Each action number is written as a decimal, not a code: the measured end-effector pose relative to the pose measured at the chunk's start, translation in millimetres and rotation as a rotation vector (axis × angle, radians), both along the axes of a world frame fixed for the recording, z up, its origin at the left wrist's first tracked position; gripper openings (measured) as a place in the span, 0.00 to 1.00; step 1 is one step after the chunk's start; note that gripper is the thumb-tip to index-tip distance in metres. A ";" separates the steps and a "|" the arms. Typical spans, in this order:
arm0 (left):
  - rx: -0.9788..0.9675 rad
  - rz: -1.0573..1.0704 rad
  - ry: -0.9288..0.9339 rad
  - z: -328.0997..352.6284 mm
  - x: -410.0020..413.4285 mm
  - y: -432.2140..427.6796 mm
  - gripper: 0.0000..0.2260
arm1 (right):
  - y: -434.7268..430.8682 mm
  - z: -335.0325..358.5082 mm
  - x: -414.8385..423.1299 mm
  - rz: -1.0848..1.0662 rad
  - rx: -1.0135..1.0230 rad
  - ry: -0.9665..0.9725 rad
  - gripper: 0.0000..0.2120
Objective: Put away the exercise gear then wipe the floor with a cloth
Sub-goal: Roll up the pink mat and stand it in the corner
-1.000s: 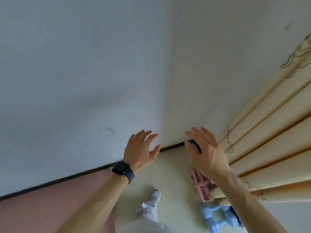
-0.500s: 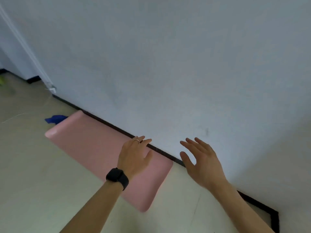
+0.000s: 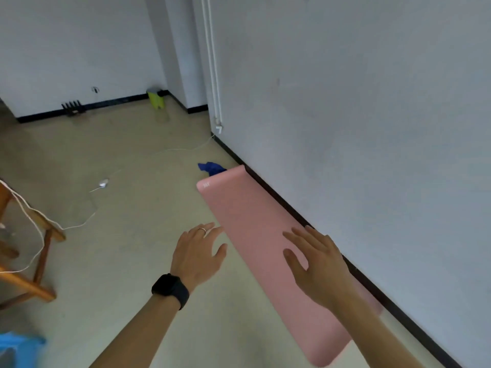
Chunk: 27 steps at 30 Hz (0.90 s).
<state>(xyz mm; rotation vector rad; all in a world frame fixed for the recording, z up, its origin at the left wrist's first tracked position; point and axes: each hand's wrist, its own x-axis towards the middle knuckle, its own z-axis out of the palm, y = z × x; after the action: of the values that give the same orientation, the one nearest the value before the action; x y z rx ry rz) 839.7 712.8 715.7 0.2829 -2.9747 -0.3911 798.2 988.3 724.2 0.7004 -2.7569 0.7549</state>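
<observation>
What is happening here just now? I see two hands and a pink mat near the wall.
A person looks down at a pink mat lying on the floor along the wall. Both hands are open and hold nothing: the right hand is over the mat, the left hand just beside its edge. A blue cloth lies crumpled at the mat's far end, untouched, so wiping has not begun.
</observation>
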 end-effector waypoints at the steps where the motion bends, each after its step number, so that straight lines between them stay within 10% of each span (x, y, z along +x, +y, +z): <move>1: 0.001 0.015 -0.006 -1.9 2.0 -20.8 0.21 | -19.7 -2.1 -2.6 0.017 0.011 -0.008 0.22; 11: 0.054 0.109 -0.041 -30.7 -56.7 -156.9 0.21 | -154.1 -41.6 -91.4 0.115 0.130 -0.101 0.24; 27: 0.067 0.135 -0.125 -59.9 -394.6 -313.5 0.20 | -324.0 -70.9 -425.5 0.143 0.138 -0.231 0.23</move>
<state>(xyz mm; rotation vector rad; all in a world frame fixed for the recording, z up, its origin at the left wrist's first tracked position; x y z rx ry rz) 445.1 399.3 655.7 0.5304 -3.0443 -0.4739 372.7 664.2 653.3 0.8990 -3.0165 0.7196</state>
